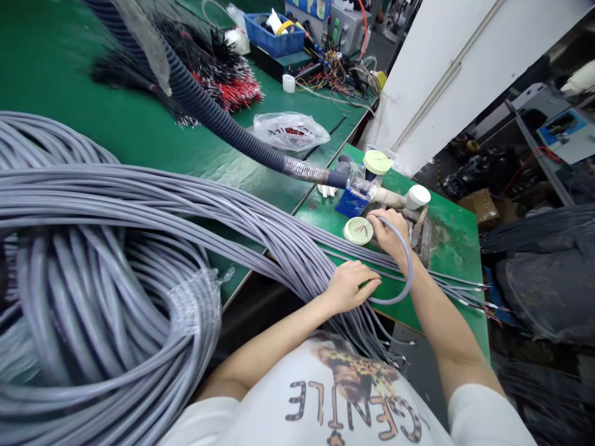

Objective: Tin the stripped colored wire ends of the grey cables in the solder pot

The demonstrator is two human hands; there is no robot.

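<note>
My right hand [390, 232] pinches a grey cable [408, 266] near its end. Thin bare wires fan out from that end over a round pale-green dish [357, 231]. From my right hand the cable curves down in a loop and back toward my left hand [349, 286]. That hand lies on a thick bundle of grey cables [279, 238], thumb apart from the fingers, and its fingertips are partly hidden. Several stripped cable ends [483, 303] stick out to the right on the green bench.
A dark corrugated hose [209, 111] hangs across to a nozzle beside a white round cap [418, 196] and a yellow-lidded jar [376, 162]. Large cable coils [106, 297] fill the left. A plastic bag [292, 131], black and red wires [237, 90] and a blue bin [274, 37] lie behind.
</note>
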